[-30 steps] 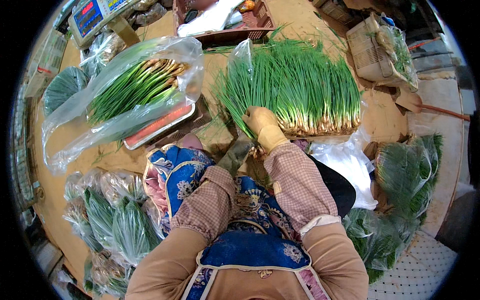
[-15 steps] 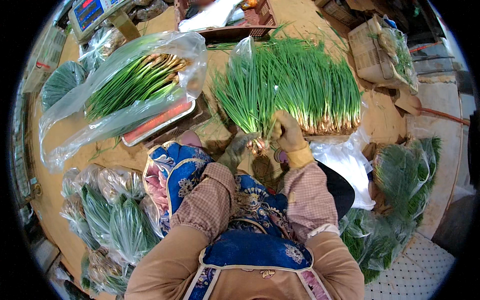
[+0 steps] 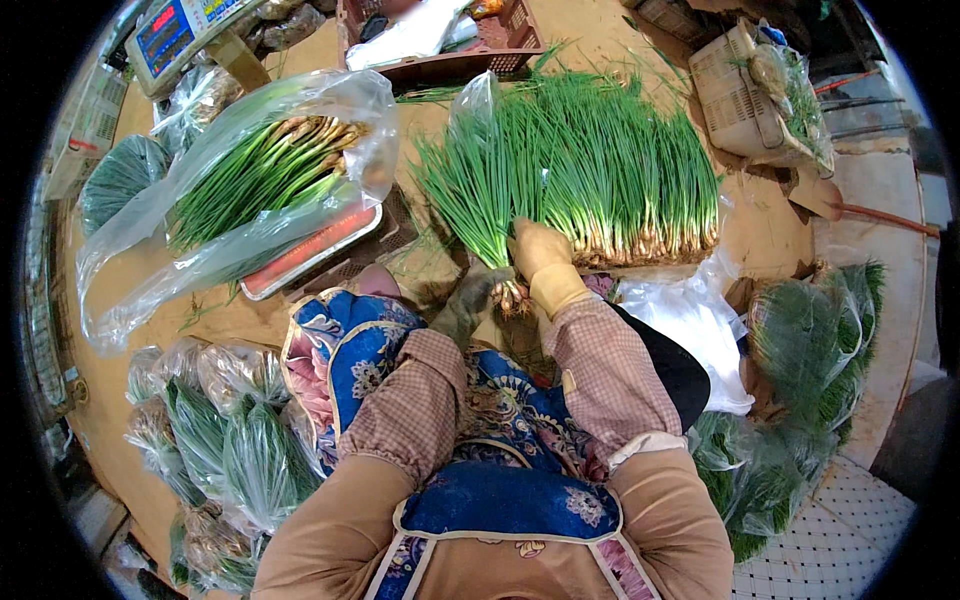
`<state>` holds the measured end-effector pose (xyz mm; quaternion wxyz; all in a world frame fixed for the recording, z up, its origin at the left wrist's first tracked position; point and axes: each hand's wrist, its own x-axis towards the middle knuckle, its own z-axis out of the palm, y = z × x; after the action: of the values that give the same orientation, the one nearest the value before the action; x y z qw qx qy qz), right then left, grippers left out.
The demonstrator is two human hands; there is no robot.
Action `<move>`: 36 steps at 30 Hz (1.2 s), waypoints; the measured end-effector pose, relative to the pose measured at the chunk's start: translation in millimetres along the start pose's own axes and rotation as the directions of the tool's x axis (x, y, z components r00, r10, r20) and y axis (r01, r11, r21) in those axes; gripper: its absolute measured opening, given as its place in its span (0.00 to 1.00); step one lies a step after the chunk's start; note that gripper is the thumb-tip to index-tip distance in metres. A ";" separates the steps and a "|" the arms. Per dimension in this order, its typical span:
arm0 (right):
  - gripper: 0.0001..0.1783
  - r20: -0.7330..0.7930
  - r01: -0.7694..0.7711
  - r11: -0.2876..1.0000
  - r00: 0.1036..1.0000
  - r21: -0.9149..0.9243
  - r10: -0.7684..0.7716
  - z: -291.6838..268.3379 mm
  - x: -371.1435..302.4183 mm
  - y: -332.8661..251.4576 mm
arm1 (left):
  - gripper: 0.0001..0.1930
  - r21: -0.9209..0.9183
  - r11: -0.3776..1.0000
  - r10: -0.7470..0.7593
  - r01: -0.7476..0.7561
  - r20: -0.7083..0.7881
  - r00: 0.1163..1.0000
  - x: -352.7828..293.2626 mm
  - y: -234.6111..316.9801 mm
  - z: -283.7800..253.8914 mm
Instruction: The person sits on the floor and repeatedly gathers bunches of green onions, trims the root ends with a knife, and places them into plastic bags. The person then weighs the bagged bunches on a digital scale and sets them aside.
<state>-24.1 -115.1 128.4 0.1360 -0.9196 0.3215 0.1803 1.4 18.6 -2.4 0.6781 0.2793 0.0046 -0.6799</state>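
My left hand (image 3: 466,303), in a grey-green glove, is closed round the lower stalks of a bunch of spring onions (image 3: 478,215). Its reddish bulbs and roots (image 3: 512,298) stick out beside the fingers. My right hand (image 3: 541,252), in a tan glove, has its fingers curled against the stalks just above the bulbs, on the bunch's right side; the fingertips are partly hidden. Immediately to the right lies a wide row of spring onions (image 3: 630,180), leaves pointing away and pale bulbs toward me.
On the left, an open plastic bag of spring onions (image 3: 270,170) lies over a red-topped tray (image 3: 315,255). Bagged greens (image 3: 265,465) sit lower left, more greens (image 3: 815,350) and white plastic bags (image 3: 690,330) at right. A brown crate (image 3: 455,70) and a scale (image 3: 170,40) stand farther back.
My right hand has moved left and slightly up, from beside the bulbs onto the stalks of the held bunch. My left hand keeps its grip. The view has shifted slightly.
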 end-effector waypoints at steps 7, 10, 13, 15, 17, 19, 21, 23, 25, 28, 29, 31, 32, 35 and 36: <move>0.09 0.045 -0.036 0.999 0.998 -0.030 0.037 -3.4 5.5 2.5 | 0.22 -0.021 1.000 -0.002 0.002 -0.016 1.000 0.5 -1.4 1.5; 0.08 -0.170 0.034 0.988 0.985 0.149 -0.008 -11.0 -8.1 3.3 | 0.23 -0.026 1.000 0.015 -0.016 -0.027 1.000 1.6 0.3 3.9; 0.08 -0.353 0.194 0.958 0.929 0.212 -0.110 -11.7 -18.9 -3.2 | 0.23 -0.043 0.998 0.037 -0.039 -0.048 0.998 2.4 2.3 8.3; 0.08 -0.390 0.282 0.933 0.903 0.225 -0.179 -8.2 -22.4 -13.0 | 0.24 -0.049 0.997 0.049 -0.053 -0.064 0.997 0.9 3.9 10.2; 0.09 -0.303 0.197 0.858 0.952 0.474 -0.051 -3.7 -31.5 -25.6 | 0.24 -0.051 0.997 0.060 -0.064 -0.083 0.995 -0.8 5.5 11.5; 0.10 -0.152 0.071 0.668 0.986 0.741 0.063 -1.9 -41.0 -33.9 | 0.24 -0.055 0.997 0.050 -0.056 -0.097 0.994 -1.1 5.8 12.6; 0.12 -0.023 0.043 0.560 0.999 0.828 -0.043 -13.2 -55.4 -35.5 | 0.24 -0.054 0.998 0.034 -0.041 -0.119 0.992 -3.1 5.9 13.4; 0.11 0.159 -0.068 0.369 0.962 0.927 -0.223 -29.2 -69.5 -27.8 | 0.25 -0.052 0.998 0.019 -0.028 -0.162 0.987 -6.6 7.3 14.2; 0.11 0.203 0.081 0.461 0.821 0.883 -0.533 -29.5 -86.8 4.4 | 0.25 -0.041 0.999 -0.006 -0.002 -0.199 0.980 -8.6 11.6 20.6; 0.12 0.183 0.186 0.567 0.828 0.802 -0.530 -4.9 -95.5 58.4 | 0.26 -0.082 0.997 0.003 -0.013 -0.126 0.992 -5.8 12.6 12.2; 0.13 0.146 0.182 0.611 0.882 0.770 -0.447 9.7 -95.2 71.1 | 0.28 -0.115 0.993 0.023 -0.026 -0.029 0.999 -0.4 7.4 1.1; 0.16 0.034 -0.043 0.583 0.999 0.812 0.026 26.8 -71.4 81.2 | 0.29 -0.168 0.984 0.066 -0.055 0.063 0.996 10.0 -6.1 -18.5; 0.17 0.062 -0.168 0.493 0.973 0.854 0.222 36.5 -57.6 84.1 | 0.29 -0.188 0.980 0.077 -0.064 0.064 0.995 14.0 -12.8 -23.0; 0.16 -0.105 -0.086 0.579 0.952 0.811 0.287 52.8 -25.7 39.6 | 0.24 -0.280 0.955 -0.103 0.101 0.008 0.995 15.5 -5.8 -46.2; 0.17 -0.077 -0.091 0.560 0.960 0.823 0.270 67.7 -20.5 31.5 | 0.22 -0.203 0.977 -0.056 0.064 0.045 0.997 9.1 0.2 -32.7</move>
<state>-75.7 -103.0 72.0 0.4903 -0.7295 0.4725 -0.0645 14.5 22.8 -33.4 0.6824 0.1946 0.0695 -0.7012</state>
